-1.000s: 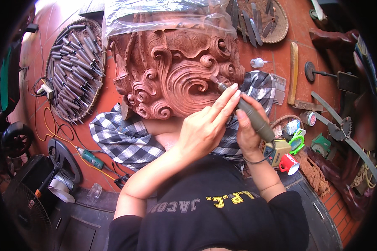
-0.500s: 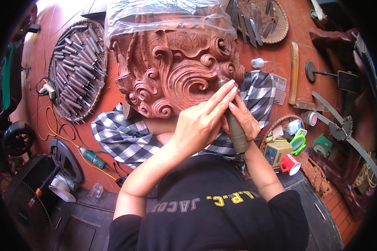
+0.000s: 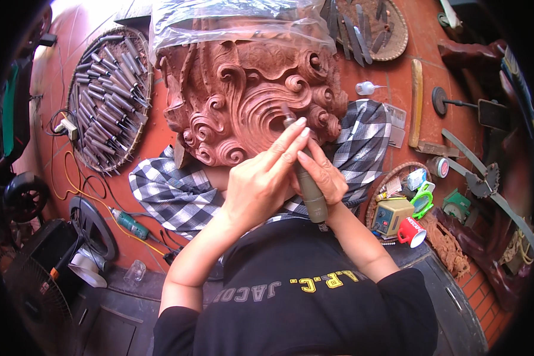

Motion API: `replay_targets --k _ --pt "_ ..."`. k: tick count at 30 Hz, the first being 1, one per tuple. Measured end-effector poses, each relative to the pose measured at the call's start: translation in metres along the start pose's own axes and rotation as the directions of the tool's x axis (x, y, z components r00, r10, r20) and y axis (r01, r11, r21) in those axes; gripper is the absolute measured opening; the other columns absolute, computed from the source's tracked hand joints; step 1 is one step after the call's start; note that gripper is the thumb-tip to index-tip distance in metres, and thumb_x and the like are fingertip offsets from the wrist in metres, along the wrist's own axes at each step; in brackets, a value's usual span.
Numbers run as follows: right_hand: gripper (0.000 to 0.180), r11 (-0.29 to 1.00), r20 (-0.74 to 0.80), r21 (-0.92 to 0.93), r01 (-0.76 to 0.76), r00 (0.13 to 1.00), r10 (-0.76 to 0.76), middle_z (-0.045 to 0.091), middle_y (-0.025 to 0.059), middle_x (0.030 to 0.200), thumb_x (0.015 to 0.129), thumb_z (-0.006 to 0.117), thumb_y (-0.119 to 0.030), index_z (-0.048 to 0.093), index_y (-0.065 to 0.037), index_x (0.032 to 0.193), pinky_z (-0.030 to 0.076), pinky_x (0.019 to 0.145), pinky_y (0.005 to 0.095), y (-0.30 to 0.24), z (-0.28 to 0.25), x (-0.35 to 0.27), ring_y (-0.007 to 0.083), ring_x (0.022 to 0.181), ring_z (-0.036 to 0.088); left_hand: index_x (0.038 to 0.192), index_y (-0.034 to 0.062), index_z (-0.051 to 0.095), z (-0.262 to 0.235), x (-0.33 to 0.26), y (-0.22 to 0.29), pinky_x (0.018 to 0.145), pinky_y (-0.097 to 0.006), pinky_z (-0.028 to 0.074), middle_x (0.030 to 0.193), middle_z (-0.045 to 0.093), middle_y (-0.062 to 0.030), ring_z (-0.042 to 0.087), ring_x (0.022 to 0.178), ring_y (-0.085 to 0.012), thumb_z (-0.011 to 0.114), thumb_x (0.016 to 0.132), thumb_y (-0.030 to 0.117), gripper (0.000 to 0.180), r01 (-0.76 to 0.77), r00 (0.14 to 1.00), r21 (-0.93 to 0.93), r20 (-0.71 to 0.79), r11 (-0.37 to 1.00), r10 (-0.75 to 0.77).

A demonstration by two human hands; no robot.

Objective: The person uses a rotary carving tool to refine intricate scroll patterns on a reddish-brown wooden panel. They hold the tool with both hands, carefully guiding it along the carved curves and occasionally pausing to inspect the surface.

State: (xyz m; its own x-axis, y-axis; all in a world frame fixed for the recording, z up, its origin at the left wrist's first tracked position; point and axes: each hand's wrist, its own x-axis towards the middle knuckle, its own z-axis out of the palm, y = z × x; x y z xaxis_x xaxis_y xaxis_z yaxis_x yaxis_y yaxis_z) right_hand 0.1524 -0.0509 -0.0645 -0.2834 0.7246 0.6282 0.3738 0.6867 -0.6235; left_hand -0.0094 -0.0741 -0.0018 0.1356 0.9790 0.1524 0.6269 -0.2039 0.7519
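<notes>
An olive-green rotary carving handpiece [image 3: 314, 206] slants between my two hands, its tip over the swirls of a reddish-brown wood carving [image 3: 252, 98]. My right hand [image 3: 329, 181] is closed round the handpiece from its right side. From the left, my left hand [image 3: 256, 187] presses against the front of the tool, its long fingers together near the tip. Deep scrolls and curling waves cover the carving. Clear plastic sheeting [image 3: 237, 26] covers its far end. Exactly where the bit meets the wood is hard to make out. Checkered cloth [image 3: 166, 190] lies across my legs beneath the work.
A woven tray [image 3: 150, 101] of many chisels lies at left. Farther back at right is another tray [image 3: 404, 44] with blades. Near my right arm stand a beige control box [image 3: 391, 218] and a red mug [image 3: 410, 231]. A green power tool [image 3: 130, 224] and cords lie left.
Both hands and the handpiece have shifted left and slightly toward me, so the tip has gone from the right-hand scrolls to the central swirl. The grip looks the same.
</notes>
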Motion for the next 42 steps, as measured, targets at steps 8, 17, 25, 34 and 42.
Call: replay_targets --k 8,17,25,34,42 --pt "0.037 0.998 0.032 -0.059 -0.023 0.999 0.025 0.070 0.0271 0.120 0.082 0.080 -0.007 0.071 -0.002 0.117 0.062 0.072 0.0309 0.002 -0.008 -0.004 0.0315 0.096 0.076 0.142 0.0041 0.056 0.010 0.001 -0.003 0.082 -0.033 0.060 0.149 0.055 -0.0113 0.071 0.106 -0.0248 0.068 0.076 -0.001 0.067 -0.044 0.999 0.021 -0.013 0.999 0.044" --pt "0.033 0.983 -0.011 -0.171 -0.063 0.998 0.062 0.070 0.0283 0.117 0.082 0.079 -0.006 0.072 0.000 0.114 0.063 0.076 0.0347 0.000 -0.010 -0.009 0.0342 0.100 0.075 0.140 0.0018 0.056 0.014 0.010 -0.006 0.080 -0.033 0.060 0.150 0.054 -0.0103 0.071 0.107 -0.0251 0.067 0.076 -0.001 0.065 -0.108 0.994 -0.023 0.028 0.994 0.108" --pt "0.033 0.998 0.028 -0.045 0.038 0.999 -0.037 0.069 0.0286 0.119 0.084 0.078 -0.007 0.072 -0.002 0.116 0.059 0.093 0.0462 0.004 0.008 -0.006 0.0397 0.112 0.070 0.137 0.0022 0.059 -0.003 -0.002 -0.009 0.076 -0.033 0.060 0.146 0.057 -0.0114 0.071 0.109 -0.0264 0.065 0.075 -0.007 0.063 -0.054 0.998 0.031 -0.020 0.998 0.055" --pt "0.034 0.977 0.189 0.119 0.179 0.961 -0.199 0.071 0.0259 0.118 0.085 0.070 -0.009 0.073 -0.006 0.119 0.055 0.101 0.0476 0.015 0.007 0.004 0.0334 0.114 0.070 0.140 0.0017 0.058 -0.007 -0.025 -0.018 0.073 -0.028 0.057 0.149 0.055 -0.0111 0.074 0.094 -0.0186 0.074 0.075 0.009 0.067 -0.028 0.998 0.143 -0.049 0.989 0.035" --pt "0.036 0.972 0.217 0.108 0.210 0.949 -0.229 0.070 0.0262 0.119 0.084 0.069 -0.010 0.073 -0.007 0.120 0.055 0.102 0.0475 0.020 0.005 0.002 0.0338 0.114 0.070 0.140 0.0007 0.057 0.000 -0.028 -0.022 0.073 -0.028 0.057 0.149 0.055 -0.0119 0.073 0.089 -0.0176 0.071 0.078 0.007 0.063 -0.056 0.994 0.163 -0.081 0.985 0.070"
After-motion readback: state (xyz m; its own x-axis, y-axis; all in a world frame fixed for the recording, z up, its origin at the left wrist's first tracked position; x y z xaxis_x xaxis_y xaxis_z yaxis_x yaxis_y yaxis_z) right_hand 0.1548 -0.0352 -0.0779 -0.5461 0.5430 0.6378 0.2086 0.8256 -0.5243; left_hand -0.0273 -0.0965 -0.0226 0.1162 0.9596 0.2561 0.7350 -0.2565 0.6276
